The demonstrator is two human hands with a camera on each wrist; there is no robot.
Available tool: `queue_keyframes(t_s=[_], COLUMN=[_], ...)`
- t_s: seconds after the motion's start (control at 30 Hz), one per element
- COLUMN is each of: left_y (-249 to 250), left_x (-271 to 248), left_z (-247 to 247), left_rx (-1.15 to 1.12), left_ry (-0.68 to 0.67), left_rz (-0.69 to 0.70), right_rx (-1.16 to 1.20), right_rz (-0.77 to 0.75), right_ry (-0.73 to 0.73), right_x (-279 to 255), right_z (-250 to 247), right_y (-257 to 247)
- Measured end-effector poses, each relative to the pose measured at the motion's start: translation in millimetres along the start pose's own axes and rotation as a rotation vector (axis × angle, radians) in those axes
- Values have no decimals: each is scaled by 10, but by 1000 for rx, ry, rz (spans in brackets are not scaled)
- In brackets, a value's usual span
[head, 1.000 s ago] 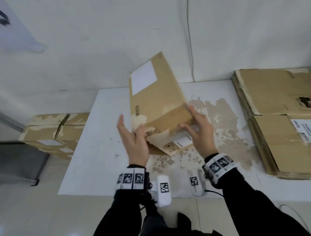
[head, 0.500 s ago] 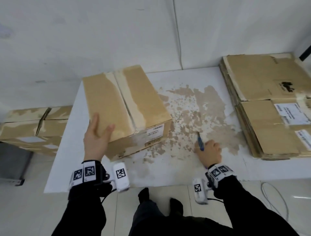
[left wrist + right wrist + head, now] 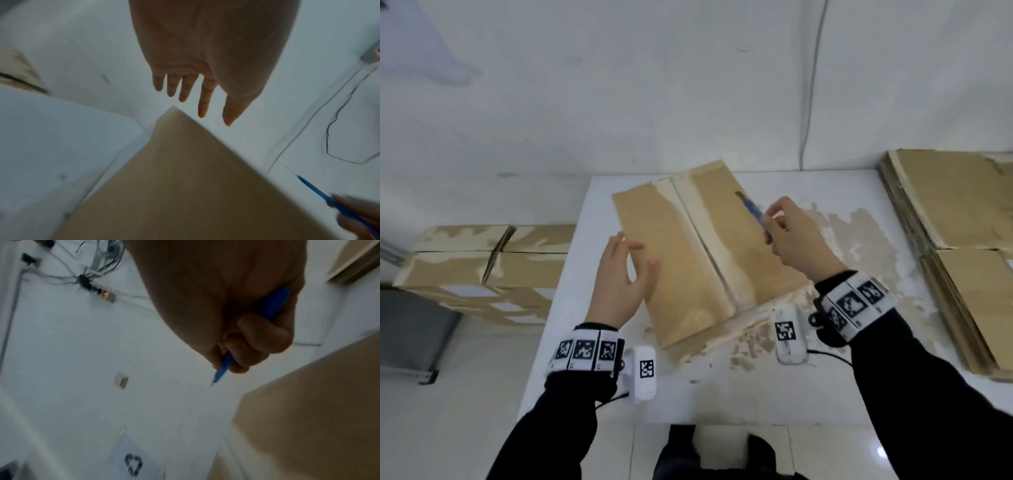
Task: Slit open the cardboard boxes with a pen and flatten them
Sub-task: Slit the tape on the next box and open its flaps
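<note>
R hand (image 3: 796,240) lifted pen (image 3: 751,209) over box (image 3: 688,260), fingers pinching it, L hand (image 3: 618,284) open beside, flat cardboard stack (image 3: 962,212) right

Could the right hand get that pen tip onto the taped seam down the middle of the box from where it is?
Probably yes. The right hand holds the blue pen above the box, beside its seam; the left hand hovers at the other side.
</note>
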State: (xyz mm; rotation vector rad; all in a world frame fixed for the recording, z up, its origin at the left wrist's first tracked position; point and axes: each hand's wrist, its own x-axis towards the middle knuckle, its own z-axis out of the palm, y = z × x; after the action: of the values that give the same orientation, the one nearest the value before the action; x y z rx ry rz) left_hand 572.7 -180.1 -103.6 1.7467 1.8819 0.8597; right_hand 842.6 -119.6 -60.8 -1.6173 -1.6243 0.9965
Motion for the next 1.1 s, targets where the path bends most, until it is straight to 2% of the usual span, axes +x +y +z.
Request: queue_keyframes(t_s=[0.17, 0.27, 0.37, 0.67, 0.83, 0.97, 1.1], left_y=[-110, -232, -367, -396, -395, -381, -357], left_x=[690, 934, 958, 956, 971, 969, 942], left_z=[-99, 17, 131, 196, 192, 205, 214], left_rx=[200, 338, 375, 368, 358, 366, 363], left_ry=[-122, -245, -237, -210, -186, -180, -162], left_rz=[220, 269, 289, 301, 299, 285, 279], right_rx=[-388, -592, -737, -985, -1087, -1071, -1045], right_rz=[-91, -97, -90, -225, -239, -206, -209], right_ry=[-103, -117, -130, -61, -90, -114, -79], right_x=[653, 875, 947, 957, 918, 908, 842], right_z=[586, 839, 975, 1132, 1226, 1209, 1198], right_y=[-518, -702, -816, -968, -1135, -1176, -1153])
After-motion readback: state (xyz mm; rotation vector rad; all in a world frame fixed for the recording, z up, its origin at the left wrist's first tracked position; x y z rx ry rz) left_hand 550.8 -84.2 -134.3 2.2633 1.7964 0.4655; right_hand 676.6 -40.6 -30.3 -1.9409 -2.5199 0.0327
